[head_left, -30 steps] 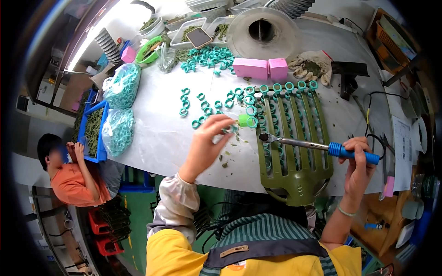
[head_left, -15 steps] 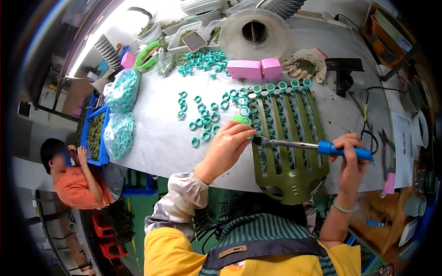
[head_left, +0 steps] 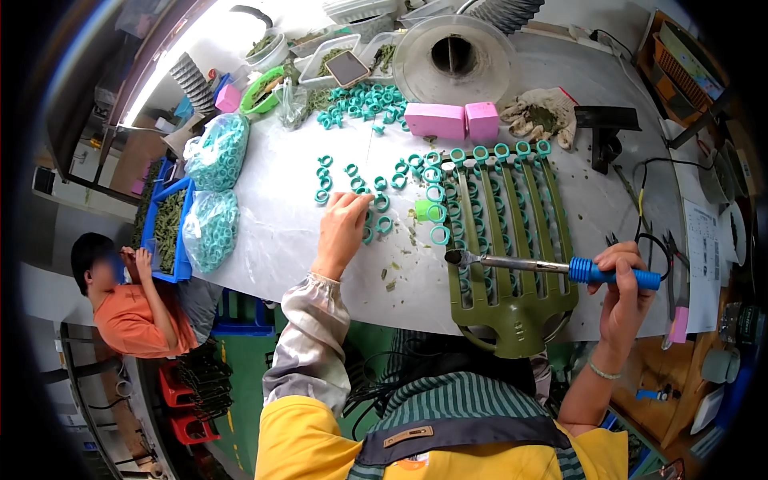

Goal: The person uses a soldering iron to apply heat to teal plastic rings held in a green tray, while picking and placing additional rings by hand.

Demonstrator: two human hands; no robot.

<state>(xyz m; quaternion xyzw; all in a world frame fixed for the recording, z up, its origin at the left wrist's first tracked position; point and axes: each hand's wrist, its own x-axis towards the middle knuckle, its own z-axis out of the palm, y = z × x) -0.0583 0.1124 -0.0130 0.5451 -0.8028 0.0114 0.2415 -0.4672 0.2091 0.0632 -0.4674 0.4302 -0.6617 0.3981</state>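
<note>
My right hand (head_left: 624, 292) is closed round the blue handle of a soldering iron (head_left: 524, 264). The iron's long metal shaft points left, and its dark, broad tip lies over the left edge of an olive-green slotted frame (head_left: 516, 316). Teal rings (head_left: 480, 154) line the frame's far ends, and more show in its slots. Left of the frame, my left hand (head_left: 344, 232) reaches among loose teal rings (head_left: 382, 204) on the table. Its fingers are bent together, and what lies between the tips is hidden. A bright green block (head_left: 424, 210) sits beside the frame.
Pink blocks (head_left: 436, 120), a glove (head_left: 544, 116) and a round hood (head_left: 454, 60) stand beyond the frame. Bagged rings (head_left: 210, 228) and a blue crate (head_left: 190, 244) lie left, near a person in orange (head_left: 132, 304). A black cable (head_left: 642, 192) and pliers (head_left: 678, 276) are at right.
My left hand has moved left, away from the iron's tip, to the loose rings. The right hand still holds the iron, slightly lower and farther right in the picture.
</note>
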